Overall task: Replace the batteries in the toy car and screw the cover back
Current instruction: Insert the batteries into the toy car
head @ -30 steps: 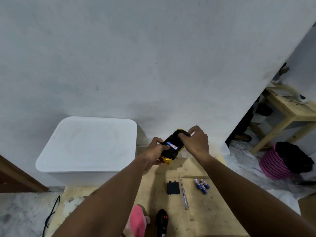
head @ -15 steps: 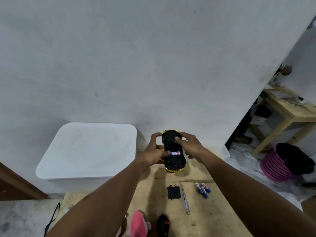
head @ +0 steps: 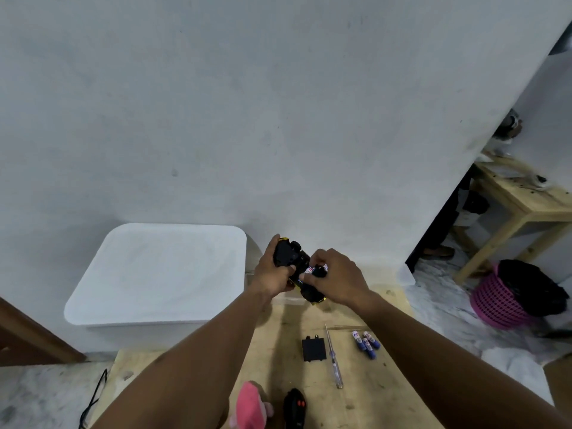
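The upturned toy car [head: 289,255] lies 11 to 5 o'clock, the left hand [head: 274,275] gripping its far end, the right hand [head: 337,278] pinching at the central battery bay [head: 309,270] with curled fingers.

Both bare arms reach forward from the lower corners and converge above the bench's far edge; the left hand [head: 272,274] grips the car [head: 287,253] from the left, fingers hooked over its far end, thumb laid across its dark underside; the right hand [head: 339,280] sits knuckles-up over the car's near end, wrist slightly bent, fingers curled down and pinching at its middle; the two hands are just beside each other.
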{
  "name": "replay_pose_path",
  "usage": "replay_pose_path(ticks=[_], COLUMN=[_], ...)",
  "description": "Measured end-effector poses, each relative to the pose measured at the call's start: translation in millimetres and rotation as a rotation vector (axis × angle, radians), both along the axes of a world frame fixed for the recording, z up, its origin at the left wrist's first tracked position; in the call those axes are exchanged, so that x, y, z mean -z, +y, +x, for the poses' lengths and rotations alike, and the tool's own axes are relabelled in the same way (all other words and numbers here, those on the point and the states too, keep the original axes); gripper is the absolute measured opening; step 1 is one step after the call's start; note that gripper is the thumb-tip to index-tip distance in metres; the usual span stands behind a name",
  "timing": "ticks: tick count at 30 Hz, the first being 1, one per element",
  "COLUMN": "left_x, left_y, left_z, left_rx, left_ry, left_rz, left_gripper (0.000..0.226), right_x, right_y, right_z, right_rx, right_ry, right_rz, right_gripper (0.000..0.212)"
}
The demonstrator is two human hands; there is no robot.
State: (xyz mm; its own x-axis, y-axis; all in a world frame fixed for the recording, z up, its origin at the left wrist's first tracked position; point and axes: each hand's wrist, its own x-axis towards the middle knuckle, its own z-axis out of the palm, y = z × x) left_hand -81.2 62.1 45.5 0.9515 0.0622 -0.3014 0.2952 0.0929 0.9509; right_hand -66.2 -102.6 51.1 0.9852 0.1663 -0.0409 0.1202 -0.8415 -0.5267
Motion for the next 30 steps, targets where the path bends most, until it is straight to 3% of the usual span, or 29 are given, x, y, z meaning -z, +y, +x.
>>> replay_pose_path(ticks=[9, 19, 24, 30], left_x=[3, 4, 5, 3], left_y=[-4, -7, -7, -6], left_z=[-3, -5, -4, -1], left_rx=[-0.075, -0.112, -0.088, -0.095], left_ry=[-0.007, -0.011, -0.025, -0.012], left_rz=[0.010, 0.033, 0.037, 0.037], left_gripper=[0.077, 0.078, 0.080, 0.082], right_x=[7, 4, 7, 1], right_y=[7, 12, 12, 15], right_z=[-10, -1, -2, -12], right_rx=[0.084, 0.122, 0.118, 0.165], right_ry=[0.009, 0.110, 0.069, -0.086], right_rz=[-0.017, 0.080, 0.121, 0.314], right_gripper=[0.039, 0.032, 0.033, 0.026])
